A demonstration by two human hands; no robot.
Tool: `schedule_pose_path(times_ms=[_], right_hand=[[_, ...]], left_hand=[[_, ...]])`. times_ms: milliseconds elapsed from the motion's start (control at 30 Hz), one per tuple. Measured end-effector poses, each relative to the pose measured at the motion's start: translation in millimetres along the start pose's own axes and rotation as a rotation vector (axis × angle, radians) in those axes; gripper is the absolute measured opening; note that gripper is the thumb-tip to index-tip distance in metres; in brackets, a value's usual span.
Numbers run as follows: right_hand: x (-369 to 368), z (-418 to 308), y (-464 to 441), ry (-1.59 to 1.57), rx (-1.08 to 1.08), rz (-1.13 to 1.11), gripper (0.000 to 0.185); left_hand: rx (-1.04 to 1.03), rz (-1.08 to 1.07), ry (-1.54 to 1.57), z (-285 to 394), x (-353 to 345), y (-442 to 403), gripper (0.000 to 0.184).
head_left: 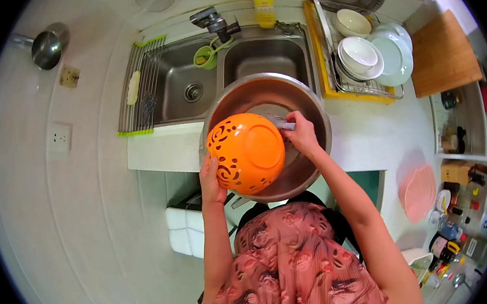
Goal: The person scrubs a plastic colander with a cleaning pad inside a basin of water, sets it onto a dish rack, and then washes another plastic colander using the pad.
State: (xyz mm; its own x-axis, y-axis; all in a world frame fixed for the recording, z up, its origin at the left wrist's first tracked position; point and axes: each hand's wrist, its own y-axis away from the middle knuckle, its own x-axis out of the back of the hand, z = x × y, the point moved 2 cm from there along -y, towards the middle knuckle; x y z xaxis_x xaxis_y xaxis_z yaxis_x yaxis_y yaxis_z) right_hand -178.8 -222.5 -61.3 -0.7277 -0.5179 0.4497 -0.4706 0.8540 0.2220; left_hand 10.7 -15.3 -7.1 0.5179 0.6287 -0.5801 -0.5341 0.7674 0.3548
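An orange perforated basket (245,153), its base turned up toward the camera, is tilted over a large metal basin (305,176). My left hand (212,179) grips the basket's lower left rim. Fingers of my right hand (301,132) are closed around a grey cloth or scrubber (284,124) beside the basket's upper right edge, over the basin. The basin stands at the counter's front edge, overlapping the sink's front. Its bottom is partly hidden by the basket.
Behind the basin is a double sink (185,108) with a faucet (213,23) and a green ladle-like cup (206,57). A roll-up rack (140,88) lies left, a dish rack with bowls (359,54) right. A yellow bottle (263,5) stands behind the sink.
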Motion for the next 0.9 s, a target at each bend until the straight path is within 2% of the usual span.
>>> schedule_pose_path(times_ms=[67,133,167,233,333,433,533,567,633,767,833,900], right_hand=[[26,-44,22,-0.162,0.097,0.114,0.032],[10,-91,57,-0.239,0.283,0.042,0.036],[11,-112,70,-0.165,0.485,0.066,0.040],[-1,-131,80,-0.056,0.720,0.013,0.039],[-11,-118,52,-0.044,0.587,0.194,0.036],[0,-81,7,-0.207,0.140,0.124,0.035],[7,-101,31,-0.276,0.227,0.168,0.032],[2,-108,40,-0.259,0.308,0.106,0.031],[-11,-102,43,-0.209,0.409,0.138,0.025],[-8,-41,-10,-0.253,-0.145,0.183,0.021],[-15,12,-27,-0.412,-0.096,0.113,0.023],[-10,8,-17,-0.729,-0.376,0.006,0.026]], left_hand=[[0.006,0.062,-0.022,-11,-6,-2,0.041],[0.023,0.134,-0.030,6,1,2,0.039],[0.015,0.149,-0.029,5,-3,-2,0.039],[-0.005,0.081,-0.089,-3,-13,-12,0.038],[-0.025,0.037,-0.169,-1,-17,-13,0.037],[-0.076,0.037,-0.245,-3,-8,-11,0.038],[-0.099,0.007,-0.246,-7,-5,-18,0.038],[-0.097,-0.005,-0.238,-9,-4,-19,0.038],[-0.107,-0.023,-0.208,-14,-1,-20,0.039],[-0.116,-0.022,-0.140,-8,-2,-16,0.037],[-0.125,-0.059,-0.108,-8,-3,-14,0.038],[-0.124,-0.097,-0.068,-15,-1,-10,0.039]])
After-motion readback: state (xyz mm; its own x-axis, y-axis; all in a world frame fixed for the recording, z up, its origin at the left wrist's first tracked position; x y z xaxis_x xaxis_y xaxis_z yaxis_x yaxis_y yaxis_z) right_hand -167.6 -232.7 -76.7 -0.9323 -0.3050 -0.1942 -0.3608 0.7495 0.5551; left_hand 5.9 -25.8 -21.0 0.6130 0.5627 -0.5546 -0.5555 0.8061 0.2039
